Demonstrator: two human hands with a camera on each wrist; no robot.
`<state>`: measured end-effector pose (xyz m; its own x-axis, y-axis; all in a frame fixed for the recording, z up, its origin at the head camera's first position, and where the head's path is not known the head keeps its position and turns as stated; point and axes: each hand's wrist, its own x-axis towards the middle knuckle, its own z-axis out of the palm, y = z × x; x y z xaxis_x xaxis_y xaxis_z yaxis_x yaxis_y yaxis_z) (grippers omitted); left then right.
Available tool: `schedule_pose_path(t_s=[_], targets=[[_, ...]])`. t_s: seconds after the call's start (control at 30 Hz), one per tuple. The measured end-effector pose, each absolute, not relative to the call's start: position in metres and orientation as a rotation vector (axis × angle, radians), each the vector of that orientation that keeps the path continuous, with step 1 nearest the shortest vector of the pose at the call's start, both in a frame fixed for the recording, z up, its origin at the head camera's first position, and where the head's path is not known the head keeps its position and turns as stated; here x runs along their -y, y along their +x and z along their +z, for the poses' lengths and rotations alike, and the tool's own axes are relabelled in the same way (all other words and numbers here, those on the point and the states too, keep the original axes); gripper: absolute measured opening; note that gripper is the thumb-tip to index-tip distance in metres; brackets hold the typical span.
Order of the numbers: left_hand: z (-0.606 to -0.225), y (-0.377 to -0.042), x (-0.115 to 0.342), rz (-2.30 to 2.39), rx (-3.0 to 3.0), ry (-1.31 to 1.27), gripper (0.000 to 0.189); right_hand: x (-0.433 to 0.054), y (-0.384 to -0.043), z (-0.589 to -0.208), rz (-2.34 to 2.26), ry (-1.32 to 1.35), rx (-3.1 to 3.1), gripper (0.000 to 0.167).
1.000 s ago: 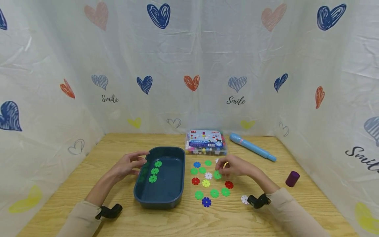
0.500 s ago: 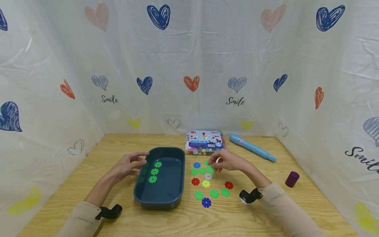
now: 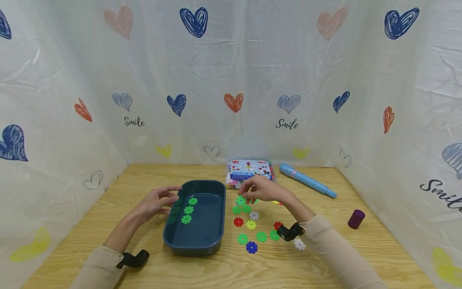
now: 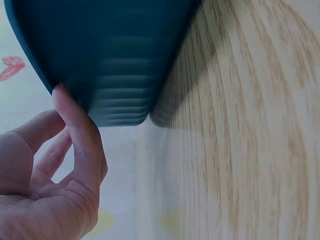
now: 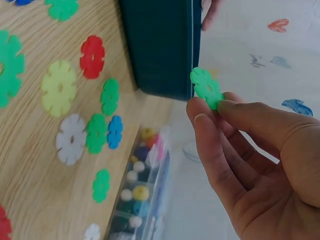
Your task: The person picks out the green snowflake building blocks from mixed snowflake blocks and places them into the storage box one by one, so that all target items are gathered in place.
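My right hand (image 3: 261, 188) pinches a green snowflake building disc (image 5: 206, 88) between thumb and fingertips, raised above the table. In the head view this disc overlaps a blue one lying below it. My left hand (image 3: 156, 204) rests its fingertips against the left rim of the dark blue tray (image 3: 221, 224); a fingertip (image 4: 61, 92) meets the rim in the left wrist view. Inside the tray, green discs (image 3: 189, 210) lie in a row along the left side. Right of the tray, several loose discs in green, red (image 3: 238, 222), yellow (image 3: 251, 224), white (image 3: 254, 216) and blue (image 3: 252, 247) are spread out.
Behind the discs stands a clear plastic box (image 3: 232, 168) of coloured beads with a printed label. A light blue tube (image 3: 306, 180) lies at the back right, and a purple cylinder (image 3: 356, 219) stands at the right. Heart-printed curtains (image 3: 231, 132) enclose the wooden table (image 3: 144, 176).
My right hand has moved left with the green disc, from over the right-hand discs towards the tray's right side. The left hand and the tray have stayed put.
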<state>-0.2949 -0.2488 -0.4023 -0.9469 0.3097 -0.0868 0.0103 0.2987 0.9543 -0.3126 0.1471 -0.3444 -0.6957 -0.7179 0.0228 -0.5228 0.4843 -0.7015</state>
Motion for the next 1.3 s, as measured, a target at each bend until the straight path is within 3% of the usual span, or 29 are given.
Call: schedule_pose_path(t_s=[0.53, 1.3], targets=[[-0.403, -0.295, 0.248, 1.697, -2.322, 0.271, 0.058, -0.097, -0.32, -0.332, -0.997, -1.106, -2.433, 0.014], [-0.401, -0.297, 0.248, 1.679, -2.316, 0.285, 0.06, -0.029, -0.334, -0.357, -1.031, -0.992, -2.298, 0.015]])
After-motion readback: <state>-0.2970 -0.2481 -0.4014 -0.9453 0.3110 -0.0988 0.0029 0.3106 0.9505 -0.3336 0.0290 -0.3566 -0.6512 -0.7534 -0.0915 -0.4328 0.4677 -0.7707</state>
